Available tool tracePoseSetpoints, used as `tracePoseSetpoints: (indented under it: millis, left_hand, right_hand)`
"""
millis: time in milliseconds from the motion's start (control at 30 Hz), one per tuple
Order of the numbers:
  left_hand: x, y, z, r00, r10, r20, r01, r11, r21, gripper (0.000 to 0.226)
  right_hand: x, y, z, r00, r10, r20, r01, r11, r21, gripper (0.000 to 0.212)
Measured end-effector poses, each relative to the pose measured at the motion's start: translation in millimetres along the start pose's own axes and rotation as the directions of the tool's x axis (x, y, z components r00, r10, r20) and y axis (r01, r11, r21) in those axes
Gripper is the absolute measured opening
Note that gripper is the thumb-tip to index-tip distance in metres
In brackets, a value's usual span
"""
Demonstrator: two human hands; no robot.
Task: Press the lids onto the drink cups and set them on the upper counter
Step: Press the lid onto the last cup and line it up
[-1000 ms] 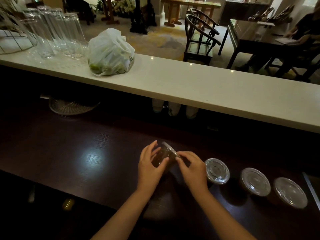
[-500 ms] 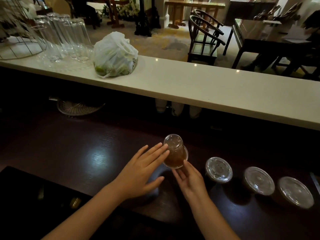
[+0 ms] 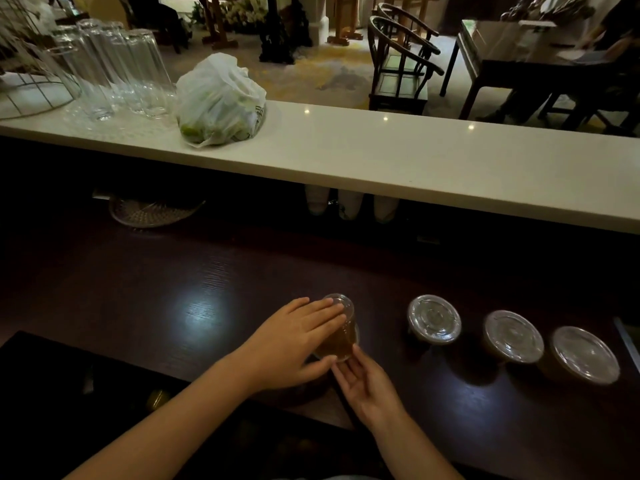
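hands on an upturned drink cup at the dark lower counter

counters fill the view: a white upper counter runs from 9 o'clock to 3 o'clock, and below it lies a dark lower counter with a bright glare patch. on the upper counter, toward 10 o'clock, a white plastic bag with something green inside sits just beside a cluster of clear tall glasses. under the ledge at 9 o'clock a round mesh strainer lies on the dark surface.

toward 4 o'clock, three lidded cups stand in a row on the lower counter, near one another, clear lids on top.

near 6 o'clock the left hand lies flat, fingers straight and together, against the side of a clear drink cup holding brown liquid. the cup looks tipped or upturned, its small round end pointing toward 12 o'clock; whether it carries a lid i cannot tell. the right hand cups it from below, palm up, fingers loosely spread and touching its wide end. neither hand is clenched; the cup is pressed between them.
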State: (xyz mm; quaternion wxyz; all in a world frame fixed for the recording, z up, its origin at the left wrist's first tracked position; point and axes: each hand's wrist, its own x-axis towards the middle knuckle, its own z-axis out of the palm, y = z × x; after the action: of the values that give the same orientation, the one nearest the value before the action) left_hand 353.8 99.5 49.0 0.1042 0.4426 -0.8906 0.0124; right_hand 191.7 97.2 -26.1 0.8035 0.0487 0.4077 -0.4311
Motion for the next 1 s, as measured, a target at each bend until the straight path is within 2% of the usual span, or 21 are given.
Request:
tracePoseSetpoints:
  millis: [200, 367, 433, 500, 567, 600, 633, 667, 700, 733, 767, 800, 867, 933, 1000]
  left_hand:
    - [-2, 3, 2, 1.0, -0.01, -0.01, 0.01, 1.0, -0.021, 0.06]
    - [-3, 6, 4, 0.993, -0.075, -0.087, 0.068, 0.994, -0.083, 0.062]
    - [-9, 8, 10, 0.977, -0.183, -0.107, 0.156, 0.963, -0.221, 0.063]
    - [-13, 14, 18, 0.936, -0.341, -0.09, 0.272, 0.861, -0.429, 0.063]
    - [-13, 24, 27, 0.859, -0.512, -0.013, 0.39, 0.67, -0.632, 0.059]
    - [-10, 29, 31, 0.801, -0.596, 0.059, 0.45, 0.534, -0.716, 0.052]
    - [-6, 34, 32, 0.72, -0.668, 0.189, 0.498, 0.308, -0.81, 0.042]
    - [0, 37, 32, 0.621, -0.685, 0.382, 0.496, -0.034, -0.867, 0.034]
    - [5, 38, 32, 0.552, -0.61, 0.569, 0.425, -0.381, -0.821, 0.031]
    - [9, 38, 34, 0.542, -0.483, 0.688, 0.312, -0.645, -0.698, 0.037]
    - [12, 37, 36, 0.56, -0.378, 0.737, 0.198, -0.803, -0.562, 0.046]
    - [13, 36, 38, 0.583, -0.311, 0.75, 0.102, -0.888, -0.448, 0.055]
    - [18, 32, 42, 0.621, -0.262, 0.739, -0.04, -0.952, -0.304, 0.066]
    - [25, 31, 45, 0.625, -0.243, 0.742, -0.087, -0.966, -0.243, 0.067]
    - [31, 31, 51, 0.62, -0.211, 0.756, -0.066, -0.974, -0.217, 0.067]
  right_hand:
    - [4, -4, -3, 0.999, -0.033, 0.01, 0.033, 0.999, -0.001, 0.014]
    - [5, -23, 5, 0.984, -0.179, 0.004, 0.178, 0.974, -0.138, 0.014]
    - [4, -34, 13, 0.958, -0.286, 0.018, 0.28, 0.921, -0.272, 0.012]
    - [4, -46, 20, 0.904, -0.424, 0.058, 0.402, 0.794, -0.457, 0.008]
    - [8, -57, 27, 0.813, -0.568, 0.129, 0.507, 0.581, -0.637, 0.014]
    - [11, -62, 28, 0.758, -0.622, 0.194, 0.545, 0.441, -0.713, 0.019]
    - [14, -66, 29, 0.699, -0.662, 0.272, 0.567, 0.28, -0.775, 0.02]
    - [16, -70, 29, 0.635, -0.687, 0.353, 0.569, 0.106, -0.816, 0.019]
    - [17, -73, 29, 0.564, -0.698, 0.442, 0.556, -0.075, -0.828, 0.015]
    - [15, -74, 29, 0.487, -0.686, 0.541, 0.535, -0.255, -0.805, 0.011]
    - [13, -75, 30, 0.409, -0.644, 0.647, 0.513, -0.424, -0.746, 0.011]
    - [9, -76, 31, 0.334, -0.571, 0.75, 0.488, -0.576, -0.656, 0.011]
    - [4, -74, 30, 0.241, -0.389, 0.889, 0.426, -0.781, -0.457, 0.009]
    - [6, -74, 22, 0.21, -0.263, 0.942, 0.385, -0.863, -0.327, 0.011]
    - [9, -75, 12, 0.222, -0.213, 0.951, 0.378, -0.881, -0.285, 0.012]
